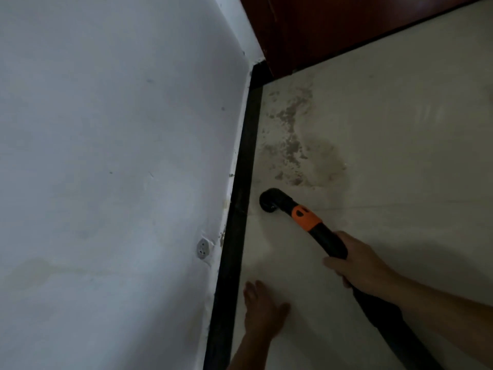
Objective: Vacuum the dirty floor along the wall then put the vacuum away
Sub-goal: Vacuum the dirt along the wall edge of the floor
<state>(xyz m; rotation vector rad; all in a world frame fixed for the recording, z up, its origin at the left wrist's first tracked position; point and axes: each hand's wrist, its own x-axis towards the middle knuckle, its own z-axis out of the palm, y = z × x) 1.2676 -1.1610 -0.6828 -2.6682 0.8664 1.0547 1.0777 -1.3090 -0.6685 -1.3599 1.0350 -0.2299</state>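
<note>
While the right hand (358,265) wraps its fingers round the black tube of the vacuum (330,241), the left hand (262,307) lies flat on the floor (400,129), fingers straight and holding nothing. The two hands are apart, the left one nearer the wall.

Ahead of the right hand the tube passes through an orange collar (306,217) and ends in a round black nozzle (270,201). The nozzle sits on or just above the floor (the view does not settle which), just beside the black skirting (240,209).

The tube looks rigid and light enough for one hand, so it should steer well from the present grip behind the collar. A hold further back would likely give less control of the tip.

Beyond the nozzle, further from both hands, a grey mottled dirt patch (290,145) spreads over the pale floor beside the skirting. To the left of the left hand rises the white wall (106,156), with a small round plate (202,249) low on it. Far ahead of both hands a brown wooden panel (333,28) closes the corner and will likely limit the forward stroke. The resting left hand lies behind the nozzle, out of its path.
</note>
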